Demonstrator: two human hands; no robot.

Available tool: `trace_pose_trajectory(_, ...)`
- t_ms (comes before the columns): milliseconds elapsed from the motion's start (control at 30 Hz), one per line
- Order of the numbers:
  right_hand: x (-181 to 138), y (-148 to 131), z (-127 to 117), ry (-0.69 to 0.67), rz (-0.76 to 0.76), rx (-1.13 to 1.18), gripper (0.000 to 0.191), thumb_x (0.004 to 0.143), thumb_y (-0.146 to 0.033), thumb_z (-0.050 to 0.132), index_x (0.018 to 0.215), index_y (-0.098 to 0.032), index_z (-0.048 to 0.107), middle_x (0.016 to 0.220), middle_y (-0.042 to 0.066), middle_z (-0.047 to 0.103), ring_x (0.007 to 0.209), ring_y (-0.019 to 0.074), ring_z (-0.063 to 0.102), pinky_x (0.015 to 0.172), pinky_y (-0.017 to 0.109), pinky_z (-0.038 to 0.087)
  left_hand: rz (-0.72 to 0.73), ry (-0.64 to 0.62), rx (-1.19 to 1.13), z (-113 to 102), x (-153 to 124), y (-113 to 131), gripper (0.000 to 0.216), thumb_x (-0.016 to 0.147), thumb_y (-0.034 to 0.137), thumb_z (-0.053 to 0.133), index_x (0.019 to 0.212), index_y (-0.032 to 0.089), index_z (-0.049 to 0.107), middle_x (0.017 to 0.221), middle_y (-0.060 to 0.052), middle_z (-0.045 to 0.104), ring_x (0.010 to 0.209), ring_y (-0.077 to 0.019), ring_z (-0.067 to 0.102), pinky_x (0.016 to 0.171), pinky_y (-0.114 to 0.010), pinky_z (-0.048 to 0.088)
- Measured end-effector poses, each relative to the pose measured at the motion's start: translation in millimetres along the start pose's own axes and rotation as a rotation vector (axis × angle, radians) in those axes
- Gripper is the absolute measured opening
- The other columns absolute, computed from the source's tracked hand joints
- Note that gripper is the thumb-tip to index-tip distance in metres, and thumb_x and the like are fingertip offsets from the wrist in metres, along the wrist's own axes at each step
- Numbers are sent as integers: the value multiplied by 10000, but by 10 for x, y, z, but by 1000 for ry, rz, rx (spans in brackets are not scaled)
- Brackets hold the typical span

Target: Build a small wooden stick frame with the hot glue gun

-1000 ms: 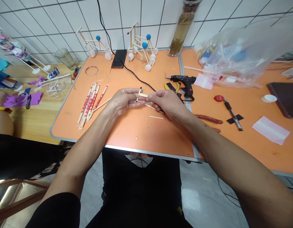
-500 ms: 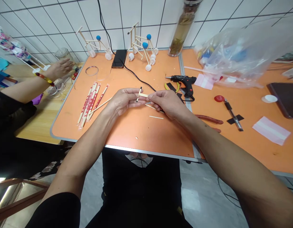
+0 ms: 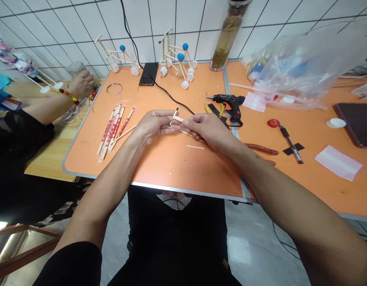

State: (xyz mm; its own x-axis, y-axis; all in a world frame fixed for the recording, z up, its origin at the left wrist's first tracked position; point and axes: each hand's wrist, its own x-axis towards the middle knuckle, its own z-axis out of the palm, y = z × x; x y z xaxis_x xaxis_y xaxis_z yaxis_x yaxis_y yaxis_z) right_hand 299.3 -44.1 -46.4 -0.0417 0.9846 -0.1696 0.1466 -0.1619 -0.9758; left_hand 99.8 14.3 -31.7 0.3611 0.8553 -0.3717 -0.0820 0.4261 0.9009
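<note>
My left hand [image 3: 155, 126] and my right hand [image 3: 207, 129] meet over the orange table [image 3: 159, 163], both pinching a small cross of short wooden sticks [image 3: 176, 118]; one stick has a dark tip and points up. Two loose stick pieces lie beneath and beside my right hand, one short stick [image 3: 195, 147] near its wrist. A bundle of wrapped chopsticks [image 3: 113, 126] lies to the left of my left hand.
A black glue gun [image 3: 229, 102], pliers [image 3: 262, 149], a pen [image 3: 289, 139] and a phone [image 3: 148, 73] lie around. Stick models with blue balls [image 3: 177, 57] stand by the wall. A plastic bag [image 3: 293, 71] sits at right. Another person's hand [image 3: 80, 84] reaches at left.
The stick cross has tilted slightly in my fingers. The other person's arm came into view at left and reached toward the jar; now the hand is near it.
</note>
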Motion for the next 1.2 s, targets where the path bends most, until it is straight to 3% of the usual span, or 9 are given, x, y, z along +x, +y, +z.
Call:
trace_pose_trajectory(367,10,-3,17,20,12,19,298,1040,-307,797,793,-151,739,633,-3,600,544,80,483,507,213,385,45,-38,113,-6,3,3,207,956,137,721,1120,129,846,998,-138,879,757,-209,855,647,-238,644)
trace_pose_trajectory(533,29,47,16,30,-9,42,322,1015,-363,832,782,-159,741,632,3,609,546,83,481,500,214,379,83,-66,165,-36,1,-13,271,893,171,786,1155,141,848,1040,-142,877,784,-211,850,693,-264,644)
trace_pose_trajectory(767,41,56,15,22,-48,88,311,988,-393,865,811,-155,772,591,-22,569,518,73,439,474,212,326,108,-140,148,-101,50,-71,603,777,151,871,1371,214,788,1158,-98,864,846,-209,847,782,-317,642)
trace_pose_trajectory(1000,72,91,18,81,-139,272,541,753,-675,1000,863,-182,808,745,18,713,608,92,556,534,213,468,123,-199,61,-69,95,-178,474,756,356,1019,1168,200,843,1169,-100,863,973,-214,831,855,-319,620)
trace_pose_trajectory(1200,53,67,79,28,-130,495,569,648,-675,1053,864,-207,810,777,-1,720,670,96,614,637,208,569,185,-204,-176,149,75,-289,412,731,316,1048,1084,209,865,997,-31,849,922,-169,809,979,-347,631)
